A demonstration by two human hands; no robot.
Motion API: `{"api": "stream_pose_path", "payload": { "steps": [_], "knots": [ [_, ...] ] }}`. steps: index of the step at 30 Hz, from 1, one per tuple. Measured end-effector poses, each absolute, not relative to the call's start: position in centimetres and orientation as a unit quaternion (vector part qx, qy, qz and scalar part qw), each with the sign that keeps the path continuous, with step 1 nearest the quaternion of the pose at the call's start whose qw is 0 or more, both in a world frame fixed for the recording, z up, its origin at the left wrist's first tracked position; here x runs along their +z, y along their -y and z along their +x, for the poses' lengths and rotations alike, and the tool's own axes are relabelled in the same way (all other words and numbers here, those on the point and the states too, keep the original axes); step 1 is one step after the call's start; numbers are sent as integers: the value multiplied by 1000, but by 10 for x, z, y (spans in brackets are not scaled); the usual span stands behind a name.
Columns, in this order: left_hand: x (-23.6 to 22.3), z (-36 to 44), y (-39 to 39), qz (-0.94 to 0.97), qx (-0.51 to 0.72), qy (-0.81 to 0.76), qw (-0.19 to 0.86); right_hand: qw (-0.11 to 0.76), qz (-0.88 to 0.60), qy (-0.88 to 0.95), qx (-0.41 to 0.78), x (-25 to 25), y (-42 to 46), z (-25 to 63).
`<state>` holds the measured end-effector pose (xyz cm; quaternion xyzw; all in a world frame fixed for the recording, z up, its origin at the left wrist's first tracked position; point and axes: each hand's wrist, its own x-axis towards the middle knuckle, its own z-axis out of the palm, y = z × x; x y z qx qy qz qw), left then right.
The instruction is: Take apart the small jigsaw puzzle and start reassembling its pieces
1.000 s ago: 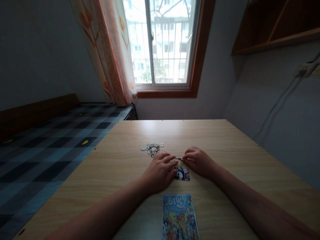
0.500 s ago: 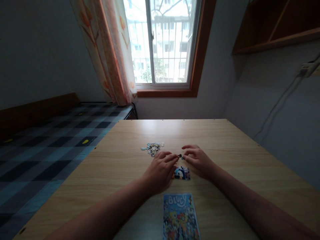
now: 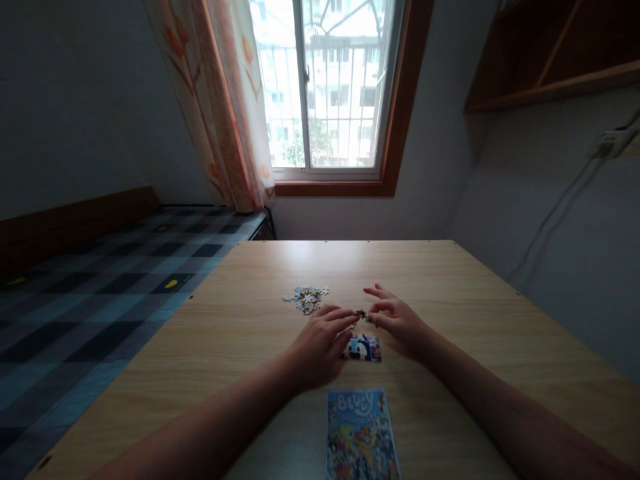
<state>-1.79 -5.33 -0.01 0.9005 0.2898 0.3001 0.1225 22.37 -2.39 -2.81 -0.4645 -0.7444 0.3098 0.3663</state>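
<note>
A partly joined jigsaw puzzle point(image 3: 367, 348) with a blue cartoon face lies on the table between my hands. My left hand point(image 3: 323, 343) rests beside its left part, fingers stretched out and thumb apart, covering some of it. Its fingertips reach a small dark puzzle piece point(image 3: 361, 314) at the upper edge. My right hand point(image 3: 397, 323) is at the other side of that piece, thumb and index finger pinched at its edge, other fingers raised. Fingers partly hide the contact. Loose puzzle pieces point(image 3: 307, 300) lie in a pile beyond my left hand.
A "Bluey" picture sheet point(image 3: 363, 433) lies near the front of the wooden table point(image 3: 225, 320). To the left is a bed with a checked cover point(image 3: 125, 287). A window point(image 3: 340, 100) with a curtain point(image 3: 225, 120) is ahead, and a wall shelf point(image 3: 550, 87) hangs at the right.
My left thumb has shifted slightly away from the fingers, showing more of the blue face. My right hand's outer fingers have lifted and spread a little. The pile has not changed.
</note>
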Motion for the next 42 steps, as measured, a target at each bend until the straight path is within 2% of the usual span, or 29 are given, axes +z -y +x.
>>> {"api": "stream_pose_path", "payload": {
  "steps": [14,18,24,27,30,37,42],
  "knots": [
    [-1,-22,52,898,315,-247,185,376,-445,702,410,-21,27,226],
    [-1,-22,50,864,326,-279,263,379,-437,699,420,-18,27,228],
    [-7,-19,43,781,356,-309,410,383,-437,732,357,-15,27,229],
    [-9,-19,42,754,375,-316,437,382,-438,737,347,-15,25,232],
    [-7,-20,39,764,394,-341,381,382,-446,739,330,-16,24,235],
    [-5,-26,33,862,330,-380,63,349,-470,762,276,-23,25,233],
    [-2,-22,44,891,260,-371,1,302,-477,799,208,-26,27,229]
  ]
}}
